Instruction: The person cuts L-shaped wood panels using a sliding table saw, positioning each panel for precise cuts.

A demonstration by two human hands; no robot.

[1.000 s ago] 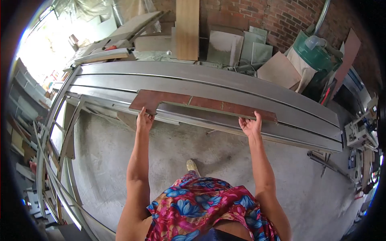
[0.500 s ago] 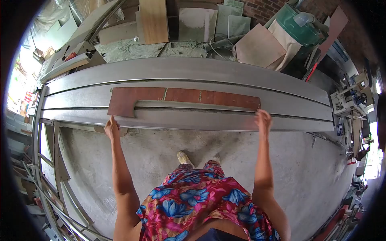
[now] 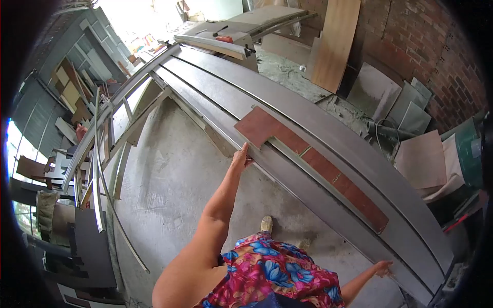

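A flat reddish-brown board (image 3: 316, 159), long and narrow with a wider end like an L, lies on the slatted metal table (image 3: 287, 95). Pale chipped marks cross it in two places. My left hand (image 3: 241, 157) is at the table's near edge, just below the board's wide end, with its fingers curled around the edge and the board apart from it. Farther right, my right hand (image 3: 381, 268) is beside the same edge, clear of the board's narrow end. Its fingers are loosely apart, with nothing visible in them.
Long metal strips (image 3: 96, 169) and a frame stand at left. Beyond the table's far end is another bench (image 3: 215, 45) with tools. Wooden panels (image 3: 336, 43) lean on the brick wall (image 3: 416, 38), and a green drum (image 3: 470, 149) stands at right.
The view has swung left, so the table now runs diagonally. My left hand has moved from the board's corner to the table edge; my right hand has come away from the board's narrow end.
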